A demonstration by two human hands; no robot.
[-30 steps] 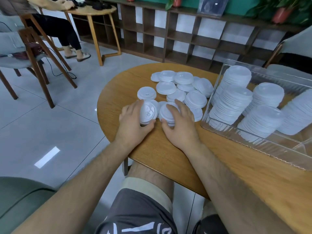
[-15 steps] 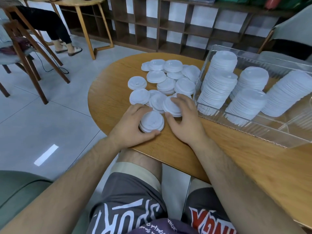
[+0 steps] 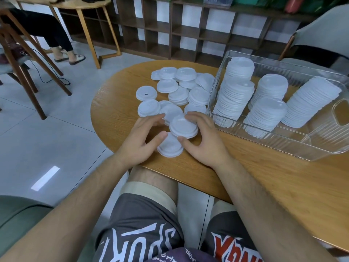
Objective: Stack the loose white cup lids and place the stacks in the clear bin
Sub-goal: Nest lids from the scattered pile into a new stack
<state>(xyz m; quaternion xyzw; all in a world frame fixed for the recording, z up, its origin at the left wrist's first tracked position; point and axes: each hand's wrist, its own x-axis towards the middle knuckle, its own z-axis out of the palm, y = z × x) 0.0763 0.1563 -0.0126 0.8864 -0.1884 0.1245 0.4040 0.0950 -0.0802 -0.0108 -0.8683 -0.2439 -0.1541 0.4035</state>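
- At the far left, away from the work surface, wooden chair legs (image 3: 28, 76) stand on a pale tiled floor (image 3: 47, 138). A seated person (image 3: 47, 29) is partly in view beside a small side table (image 3: 85, 4).
- A round wooden table (image 3: 264, 176) fills the middle and right. The wearer sits at its near edge, with printed shorts (image 3: 141, 233) showing below.
- Loose lids (image 3: 167, 86), white and round, lie scattered and overlapping from the middle of the table toward its far edge. They sit just left of the bin.
- The left hand (image 3: 139, 137) rests at the near edge with its fingers spread and only slightly bent, closed round nothing. Its fingertips touch the nearest loose lids.
- Its thumb lies against the left rim of a low stack (image 3: 170, 148). This low stack is a few nested lids sitting flat on the table between the two hands.
- Just behind and partly over that pile is a held stack (image 3: 183, 126) of a few lids, tilted a little.
- The right hand (image 3: 205, 140) grips the held stack, with the thumb under the near rim and the fingers curled over the far rim.
- A clear bin (image 3: 283, 144) sits on the right side of the table, its left wall just beside the loose lids.
- Inside the bin, tall stacks (image 3: 234, 95) of white lids lean side by side. They fill most of it, and its right end shows bare plastic.
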